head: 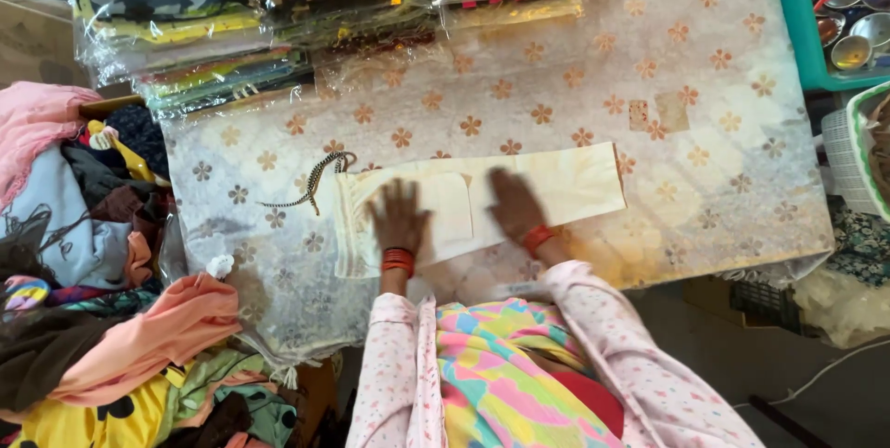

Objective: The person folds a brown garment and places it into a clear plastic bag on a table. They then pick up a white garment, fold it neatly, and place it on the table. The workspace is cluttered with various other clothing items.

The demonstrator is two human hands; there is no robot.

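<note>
two hands, left hand (399,216) and right hand (514,205), apart, flat with fingers spread, press one cream folded garment (556,184) near the table's (723,160) front edge; one striped cord (311,184) at the garment's left end.

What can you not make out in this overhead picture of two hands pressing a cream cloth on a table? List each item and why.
- Right hand: motion-blurred in the head view, so finger positions are unclear.
- Cream cloth: the part under the left hand is covered.
- Packed garments: cut off by the top edge, glare on the plastic wrap.
- Metal bowls: cut off at the right corner.
- Clothes pile: tangled, runs past the left edge.
</note>
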